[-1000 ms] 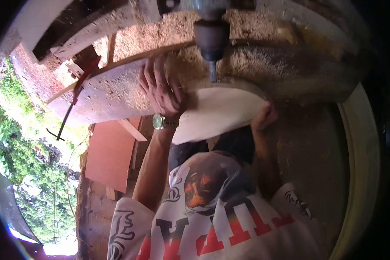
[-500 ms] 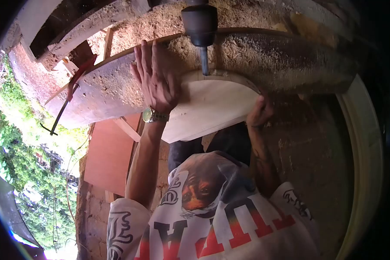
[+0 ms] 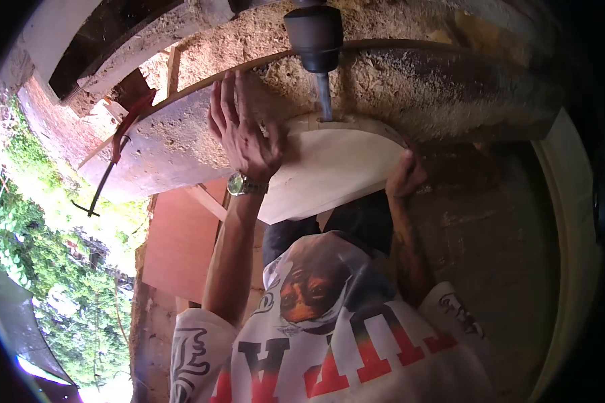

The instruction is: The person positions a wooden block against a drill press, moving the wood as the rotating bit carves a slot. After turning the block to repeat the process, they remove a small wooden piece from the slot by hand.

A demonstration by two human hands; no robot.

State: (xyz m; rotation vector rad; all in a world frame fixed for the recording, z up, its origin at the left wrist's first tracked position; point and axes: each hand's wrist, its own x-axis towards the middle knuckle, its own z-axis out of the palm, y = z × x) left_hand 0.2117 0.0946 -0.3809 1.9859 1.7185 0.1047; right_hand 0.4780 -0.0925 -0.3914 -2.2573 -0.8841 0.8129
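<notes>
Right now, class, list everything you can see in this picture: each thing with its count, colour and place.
drill chuck with bit: one, dark grey, top centre, bit meeting the board's upper edge
pale board: one, cream, centre, on the workbench
workbench: one, brown under sawdust, across the top
clamp: one, red and black, bench's left edge
panel: one, reddish-brown, lower left
foliage: green, far left
T-shirt: one, white, printed, bottom
wristwatch: one, silver, left wrist
left hand: flat, open, pressing the board's left end
right hand: gripping the board's right edge
</notes>
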